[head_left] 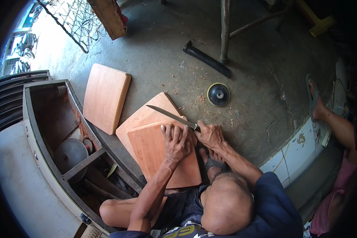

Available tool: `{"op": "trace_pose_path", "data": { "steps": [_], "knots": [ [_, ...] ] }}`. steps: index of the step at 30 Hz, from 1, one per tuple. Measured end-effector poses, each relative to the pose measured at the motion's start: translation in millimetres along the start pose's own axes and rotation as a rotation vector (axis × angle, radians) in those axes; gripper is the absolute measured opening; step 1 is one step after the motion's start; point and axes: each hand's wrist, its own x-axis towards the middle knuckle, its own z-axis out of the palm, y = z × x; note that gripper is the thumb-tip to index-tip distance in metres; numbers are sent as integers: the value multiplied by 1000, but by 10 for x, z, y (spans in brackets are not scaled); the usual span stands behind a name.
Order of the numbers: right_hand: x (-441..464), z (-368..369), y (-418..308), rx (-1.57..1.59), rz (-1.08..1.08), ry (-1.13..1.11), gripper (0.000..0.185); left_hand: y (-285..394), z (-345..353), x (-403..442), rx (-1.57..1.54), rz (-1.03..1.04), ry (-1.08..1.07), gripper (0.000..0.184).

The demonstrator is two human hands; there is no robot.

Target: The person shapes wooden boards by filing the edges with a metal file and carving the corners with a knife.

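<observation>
The handle of a long knife (168,114) is in my right hand (211,136), its blade pointing to the upper left across the corner of a wooden board. My left hand (175,141) lies with its fingers spread on the top board (150,152), close below the blade. Beneath that board a second wooden board (137,115) sticks out at an angle. Small wood shavings lie on the floor beyond the knife.
Separate wooden boards (105,97) lie at the left, beside an open metal-framed box (65,168). Beyond are a round black pad (218,94), a black tube (207,59) and a metal leg (225,31). Another person's leg (337,121) is at the right.
</observation>
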Motion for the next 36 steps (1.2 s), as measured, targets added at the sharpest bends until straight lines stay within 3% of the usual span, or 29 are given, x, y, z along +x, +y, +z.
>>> {"op": "trace_pose_path", "data": {
  "steps": [10,15,20,36],
  "knots": [
    [153,146,98,15,28,-28,25,90,-17,-56,-34,-7,-35,69],
    [-113,-21,112,119,154,155,25,6,-33,-10,1,23,-1,69],
    [-262,-46,49,114,67,-3,24,10,-51,-64,-14,-2,-30,68],
    [-201,-144,81,13,54,-62,26,-16,-32,-32,-16,-1,-35,65]
  ]
}}
